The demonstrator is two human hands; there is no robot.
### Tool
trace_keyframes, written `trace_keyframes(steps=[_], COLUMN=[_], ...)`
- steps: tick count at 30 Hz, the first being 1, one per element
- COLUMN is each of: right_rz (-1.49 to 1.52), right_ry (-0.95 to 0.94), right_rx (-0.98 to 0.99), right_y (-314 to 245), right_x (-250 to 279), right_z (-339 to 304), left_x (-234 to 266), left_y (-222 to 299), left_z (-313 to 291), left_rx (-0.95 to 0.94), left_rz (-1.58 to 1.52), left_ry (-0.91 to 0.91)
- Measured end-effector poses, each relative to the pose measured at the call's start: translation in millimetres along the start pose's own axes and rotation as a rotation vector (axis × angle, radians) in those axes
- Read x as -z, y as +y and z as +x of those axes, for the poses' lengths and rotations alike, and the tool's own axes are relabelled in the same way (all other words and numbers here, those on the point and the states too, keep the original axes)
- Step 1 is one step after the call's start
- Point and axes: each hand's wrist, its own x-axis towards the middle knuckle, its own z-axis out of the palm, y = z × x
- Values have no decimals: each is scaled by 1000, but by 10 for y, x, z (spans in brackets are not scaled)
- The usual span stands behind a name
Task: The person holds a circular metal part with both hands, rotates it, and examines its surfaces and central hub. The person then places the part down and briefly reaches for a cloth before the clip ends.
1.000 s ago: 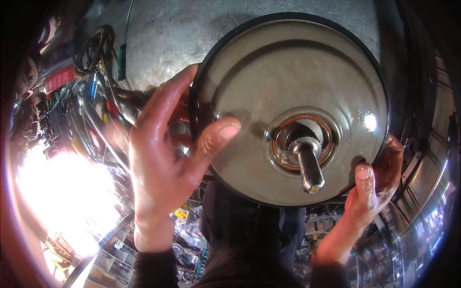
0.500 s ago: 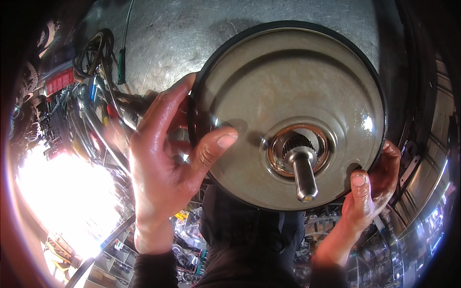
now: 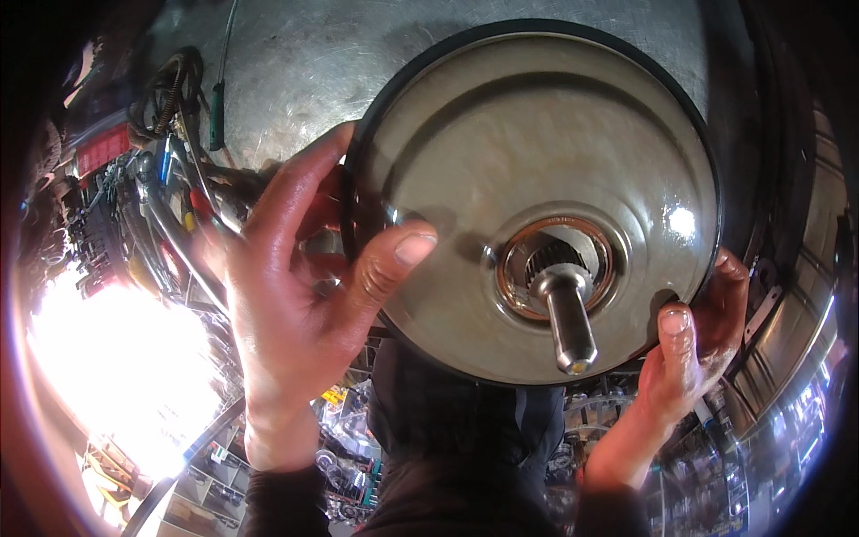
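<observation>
A shiny silver metal rod (image 3: 570, 331) already pokes up through a copper-coloured ring (image 3: 503, 279) in a big, round, tan metal disc (image 3: 537, 143). The left hand (image 3: 300, 295) and right hand (image 3: 696, 358) pinch its sides, not letting go yet, probably above the grey metal tabletop (image 3: 295, 72).

A dark-rimmed, tan-grey disc (image 3: 537, 143) faces the camera, a metal shaft (image 3: 570, 327) jutting through its coppery ring (image 3: 503, 279).

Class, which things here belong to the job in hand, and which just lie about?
In the job: round disc, metal shaft, left hand and right hand gripping the disc.
Apparently just lying about: green-handled tool, dark coil, heap of tools.
</observation>
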Motion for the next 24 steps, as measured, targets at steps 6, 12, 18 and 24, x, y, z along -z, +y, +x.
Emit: trace_keyframes(steps=[6,12,18,24], right_rz=[-122,-114,-147,-152], right_ry=[-60,-69,-77,-96], right_rx=[67,75,54,58], right_y=[24,49,27,43], right_x=[30,47,52,63], right_z=[17,12,14,65], left_x=[14,6,0,-9], left_y=[16,10,-29,-36], left_z=[0,-11,-51,-72], left_rx=[-2,-24,-27,-32], left_rz=[69,81,54,41], left_ry=[-7,1,16,21])
